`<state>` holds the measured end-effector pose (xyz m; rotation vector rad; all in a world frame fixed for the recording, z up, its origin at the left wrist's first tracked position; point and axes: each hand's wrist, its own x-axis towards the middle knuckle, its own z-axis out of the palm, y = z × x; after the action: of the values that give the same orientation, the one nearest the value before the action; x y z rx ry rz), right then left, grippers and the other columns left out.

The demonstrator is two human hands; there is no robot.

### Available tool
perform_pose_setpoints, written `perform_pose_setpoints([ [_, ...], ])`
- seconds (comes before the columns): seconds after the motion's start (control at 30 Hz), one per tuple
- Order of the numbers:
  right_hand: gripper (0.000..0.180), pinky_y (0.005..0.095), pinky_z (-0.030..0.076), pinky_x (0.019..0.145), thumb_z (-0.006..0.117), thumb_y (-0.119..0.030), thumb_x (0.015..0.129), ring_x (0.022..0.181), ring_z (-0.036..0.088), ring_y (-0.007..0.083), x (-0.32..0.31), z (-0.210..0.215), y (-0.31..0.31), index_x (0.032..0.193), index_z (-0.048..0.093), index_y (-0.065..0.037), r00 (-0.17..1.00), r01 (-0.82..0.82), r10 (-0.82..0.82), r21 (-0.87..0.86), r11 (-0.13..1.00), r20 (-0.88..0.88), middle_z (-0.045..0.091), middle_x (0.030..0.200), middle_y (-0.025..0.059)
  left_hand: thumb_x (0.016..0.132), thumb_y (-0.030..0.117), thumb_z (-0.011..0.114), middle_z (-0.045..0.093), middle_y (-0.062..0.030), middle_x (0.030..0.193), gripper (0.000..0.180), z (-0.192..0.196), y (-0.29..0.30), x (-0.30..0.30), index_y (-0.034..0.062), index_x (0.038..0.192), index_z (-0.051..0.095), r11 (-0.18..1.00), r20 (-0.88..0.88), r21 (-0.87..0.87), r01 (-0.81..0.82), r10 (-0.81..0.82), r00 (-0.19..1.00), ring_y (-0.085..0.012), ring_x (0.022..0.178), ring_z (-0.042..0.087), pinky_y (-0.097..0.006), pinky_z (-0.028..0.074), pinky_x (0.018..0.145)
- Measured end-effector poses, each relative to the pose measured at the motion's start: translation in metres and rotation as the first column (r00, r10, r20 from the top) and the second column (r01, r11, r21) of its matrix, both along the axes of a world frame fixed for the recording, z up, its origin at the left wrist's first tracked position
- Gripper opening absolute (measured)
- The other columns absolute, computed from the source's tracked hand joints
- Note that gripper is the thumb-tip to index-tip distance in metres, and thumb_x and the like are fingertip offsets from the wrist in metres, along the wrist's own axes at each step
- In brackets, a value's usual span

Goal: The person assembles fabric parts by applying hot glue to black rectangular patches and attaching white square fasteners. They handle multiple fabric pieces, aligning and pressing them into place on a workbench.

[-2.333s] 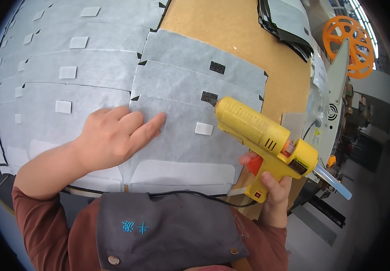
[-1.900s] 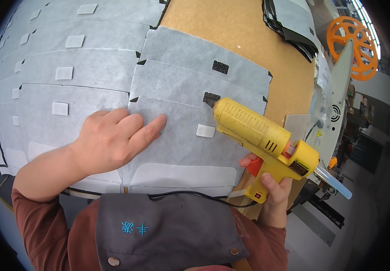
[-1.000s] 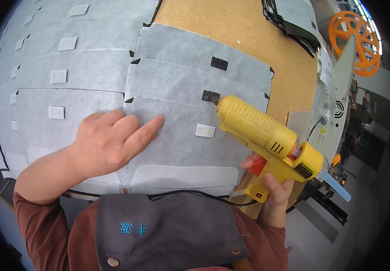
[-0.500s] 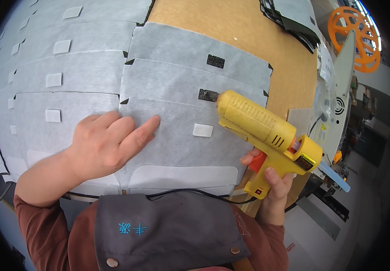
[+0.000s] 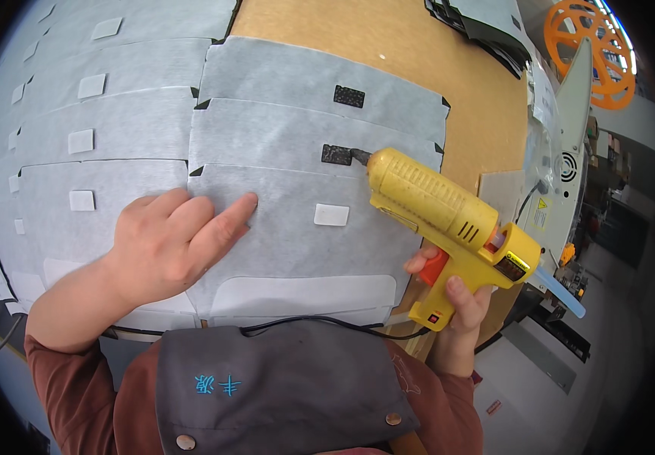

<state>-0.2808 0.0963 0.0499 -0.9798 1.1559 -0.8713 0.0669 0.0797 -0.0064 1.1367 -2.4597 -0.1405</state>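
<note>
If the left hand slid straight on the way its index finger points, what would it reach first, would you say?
The left hand points up and to the right across the grey fabric sheet. Its line probably meets the black patch at the glue gun nozzle; the small white patch lies just below that line.

Rows of grey sheets (image 5: 108, 91) overlap across the left of the bench, each carrying a small white patch (image 5: 91, 86). Bare brown board (image 5: 426, 61) shows at the top, with a black stack (image 5: 487, 30) lying at its far edge. Off to the right an orange spool (image 5: 589, 49) stands behind a pale grey machine (image 5: 566, 159), and a dark apron (image 5: 282, 387) fills the bottom of the view.
</note>
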Motion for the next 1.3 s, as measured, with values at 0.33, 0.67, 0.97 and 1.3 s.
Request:
perform_pose_setpoints([
  [0.33,0.058,0.0422,0.049,0.089,0.060,-0.013,0.085,0.099,0.062,0.0308,0.000,0.000,0.004,0.135,0.040,0.008,1.000,0.011,-0.011,0.006,1.000,0.014,0.060,0.108,0.0245,0.068,0.013,0.080,0.036,0.0019,0.062,0.051,0.001,-0.001,0.000,0.0074,0.117,0.066,1.000,0.012,0.006,0.006,-0.006,1.000,-0.0132,0.052,0.040,-0.028,0.033,0.043],
  [0.67,0.058,0.0418,0.049,0.089,0.061,-0.014,0.085,0.098,0.062,0.0304,-0.001,0.000,0.008,0.135,0.039,0.007,1.000,0.016,-0.016,0.035,0.999,0.007,0.059,0.109,0.0242,0.069,0.014,0.080,0.035,0.0018,0.062,0.050,0.002,-0.001,-0.001,0.0077,0.117,0.066,1.000,0.013,0.008,0.004,-0.005,1.000,-0.0126,0.052,0.039,-0.028,0.032,0.043],
  [0.97,0.068,0.0415,0.055,0.078,0.064,-0.022,0.076,0.088,0.066,0.0317,0.017,0.006,0.002,0.133,0.039,0.005,0.987,0.108,-0.100,0.059,0.992,-0.124,0.062,0.101,0.0226,0.068,0.014,0.080,0.035,0.0018,0.063,0.049,0.001,0.000,-0.001,0.0081,0.116,0.067,1.000,0.007,0.002,-0.005,0.005,1.000,-0.0124,0.052,0.039,-0.028,0.032,0.043],
  [1.3,0.056,0.0401,0.049,0.087,0.059,-0.012,0.084,0.099,0.061,0.0293,0.015,0.002,-0.004,0.134,0.041,0.006,0.999,-0.033,0.033,0.038,0.999,0.010,0.057,0.114,0.0222,0.069,0.014,0.080,0.036,0.0021,0.063,0.049,0.001,0.000,0.000,0.0084,0.116,0.067,1.000,0.011,0.015,-0.003,0.003,1.000,-0.0123,0.052,0.039,-0.027,0.033,0.043],
])
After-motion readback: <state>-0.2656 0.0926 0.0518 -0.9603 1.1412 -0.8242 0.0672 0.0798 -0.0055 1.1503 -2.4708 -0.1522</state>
